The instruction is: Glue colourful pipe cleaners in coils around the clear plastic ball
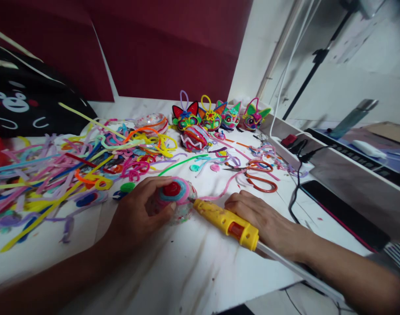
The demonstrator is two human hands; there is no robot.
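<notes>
My left hand (136, 214) is closed around a small ball (176, 199) wrapped in coiled pipe cleaners, pink and blue with a red spiral in the middle, and holds it down on the white table (173, 267). My right hand (257, 216) grips a yellow glue gun (226, 222) with an orange trigger. Its nozzle points left and touches the ball's right side. A white cord runs back from the gun along my right forearm.
A tangle of loose coloured pipe cleaners (62, 170) covers the table's left half. Several finished cat-eared figures (216, 116) stand at the back. Orange-handled scissors (261, 175), a power strip (290, 142) and a dark phone (344, 214) lie at the right.
</notes>
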